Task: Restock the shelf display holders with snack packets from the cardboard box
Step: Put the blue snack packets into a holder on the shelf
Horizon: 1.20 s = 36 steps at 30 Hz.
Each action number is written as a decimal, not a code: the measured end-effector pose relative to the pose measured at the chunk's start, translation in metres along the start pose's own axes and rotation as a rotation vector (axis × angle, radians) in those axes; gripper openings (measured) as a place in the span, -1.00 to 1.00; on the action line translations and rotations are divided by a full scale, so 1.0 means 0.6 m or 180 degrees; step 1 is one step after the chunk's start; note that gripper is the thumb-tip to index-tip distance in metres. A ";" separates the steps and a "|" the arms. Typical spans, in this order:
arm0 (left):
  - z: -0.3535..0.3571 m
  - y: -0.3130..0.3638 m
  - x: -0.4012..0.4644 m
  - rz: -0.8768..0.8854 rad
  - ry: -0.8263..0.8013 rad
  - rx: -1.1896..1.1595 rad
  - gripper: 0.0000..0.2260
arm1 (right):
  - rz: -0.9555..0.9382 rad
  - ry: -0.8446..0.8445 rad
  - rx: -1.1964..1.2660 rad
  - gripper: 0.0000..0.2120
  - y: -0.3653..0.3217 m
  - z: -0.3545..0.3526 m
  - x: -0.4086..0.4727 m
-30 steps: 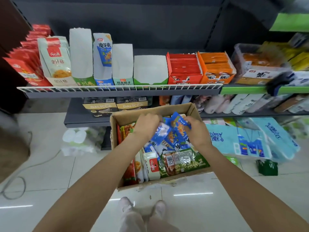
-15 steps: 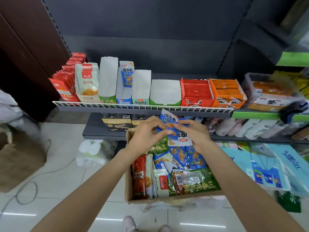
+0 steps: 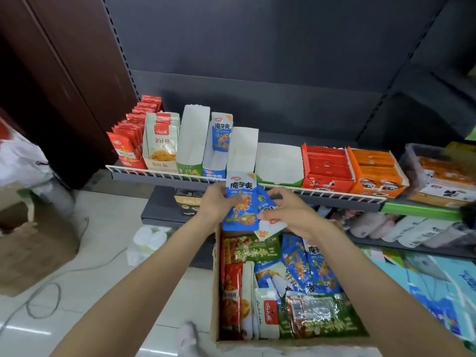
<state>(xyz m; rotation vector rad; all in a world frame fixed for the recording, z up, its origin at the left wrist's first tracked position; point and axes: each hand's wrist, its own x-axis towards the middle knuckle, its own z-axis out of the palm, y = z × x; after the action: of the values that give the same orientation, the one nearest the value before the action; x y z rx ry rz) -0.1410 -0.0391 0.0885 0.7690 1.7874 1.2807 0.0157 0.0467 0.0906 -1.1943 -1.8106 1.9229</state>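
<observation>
A small stack of blue snack packets (image 3: 242,202) is held upright at frame centre, just in front of the wire shelf rail (image 3: 159,173). It is pinched on its left edge by the left hand (image 3: 215,203), fingers curled round it, thumb on the front. The right hand (image 3: 288,212) grips the right side of the stack, where a second blue packet is fanned out behind the front one and a white packet corner sticks out below.

The cardboard box (image 3: 215,292) is seen in the lower centre, directly under the hands, packed with blue, green, red and white packets.

On the shelf, upper centre, a row of display holders is lined up. A blue-fronted holder (image 3: 215,161) with one matching blue packet standing at its back is seen just above and left of the held stack. Empty-looking white holders (image 3: 242,148) are set on either side of it. Red packets (image 3: 128,140) and a yellow-print holder are stocked at the left end; red (image 3: 327,166) and orange (image 3: 376,168) boxes are full on the right.

A second cardboard box (image 3: 33,248) lies on the floor at the left edge.
</observation>
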 end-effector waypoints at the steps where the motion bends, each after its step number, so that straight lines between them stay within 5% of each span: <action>1: -0.017 -0.001 0.014 -0.0057 0.0103 0.0016 -0.68 | -0.0035 -0.0084 -0.0146 -0.53 -0.009 0.000 0.014; 4: -0.078 0.002 0.061 0.0315 0.0198 0.0474 -0.51 | -0.0393 0.0215 -0.0620 -0.53 -0.050 0.007 0.061; 8: -0.147 0.027 0.115 0.0886 -0.0623 -0.0165 -0.64 | -0.0757 0.1109 -0.0769 -0.64 -0.120 0.029 0.139; 15: -0.200 0.067 0.238 0.1122 -0.1359 -0.0068 -0.64 | -0.0703 0.1193 -0.0065 -0.88 -0.210 0.087 0.230; 20: -0.187 0.077 0.312 0.1140 -0.0832 0.0136 -0.83 | -0.0685 0.1030 0.1109 -0.80 -0.225 0.109 0.276; 23: -0.173 0.085 0.344 0.1072 -0.0539 0.0288 -0.86 | -0.0968 0.1272 0.0559 -0.83 -0.229 0.111 0.303; 28: -0.178 0.102 0.414 0.1474 0.0021 0.2235 -0.64 | -0.0901 0.1543 0.0161 -0.82 -0.245 0.096 0.362; 36: -0.195 0.138 0.468 0.1727 -0.0615 0.1776 -0.52 | -0.0791 0.1558 -0.0001 -0.83 -0.249 0.081 0.434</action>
<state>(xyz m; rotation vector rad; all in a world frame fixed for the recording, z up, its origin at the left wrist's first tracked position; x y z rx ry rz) -0.3814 0.1631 0.1177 1.7204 1.8557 0.9691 -0.2352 0.2155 0.1212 -1.2365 -1.6025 1.3488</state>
